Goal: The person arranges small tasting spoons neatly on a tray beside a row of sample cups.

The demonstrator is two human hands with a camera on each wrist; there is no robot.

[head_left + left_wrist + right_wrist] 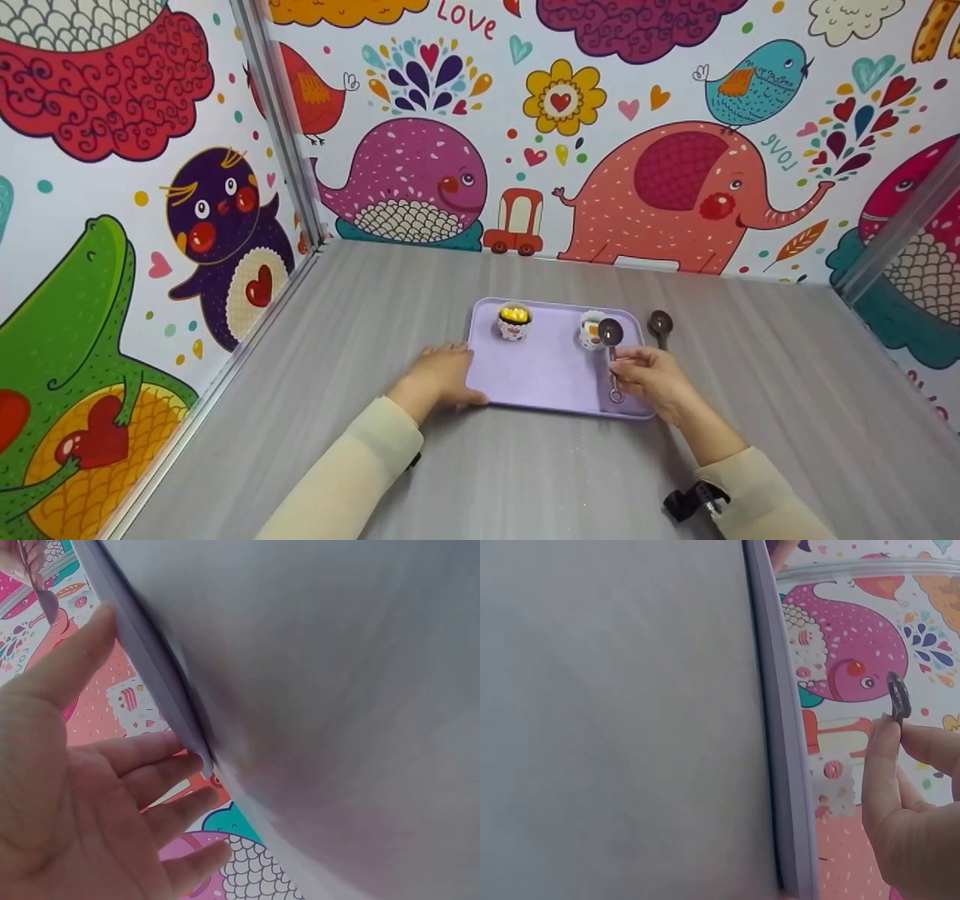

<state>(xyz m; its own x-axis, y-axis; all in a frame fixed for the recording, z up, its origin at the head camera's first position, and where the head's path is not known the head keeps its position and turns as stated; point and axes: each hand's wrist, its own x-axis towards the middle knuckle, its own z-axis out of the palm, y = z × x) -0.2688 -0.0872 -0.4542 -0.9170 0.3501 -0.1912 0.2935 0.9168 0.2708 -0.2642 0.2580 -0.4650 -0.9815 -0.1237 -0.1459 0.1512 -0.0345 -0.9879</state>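
Note:
A lilac tray (536,379) lies flat on the table. My left hand (444,375) rests at its left side; in the left wrist view the loosely extended fingers and thumb (101,634) touch the tray's edge. Between thumb and fingers, my right hand (651,379) pinches the handle of a dark measuring spoon (611,332), bowl end up, over the tray's right part. The ring end of the handle (898,694) shows in the right wrist view. Behind the spoon, a patterned paper cup (587,340) with white and orange contents is partly hidden.
Another patterned cup (514,330) with yellow pieces stands at the tray's back left. A second dark spoon (661,322) lies on the grey table (525,480) just right of the tray. Cartoon-printed walls (450,172) rise at the back and both sides.

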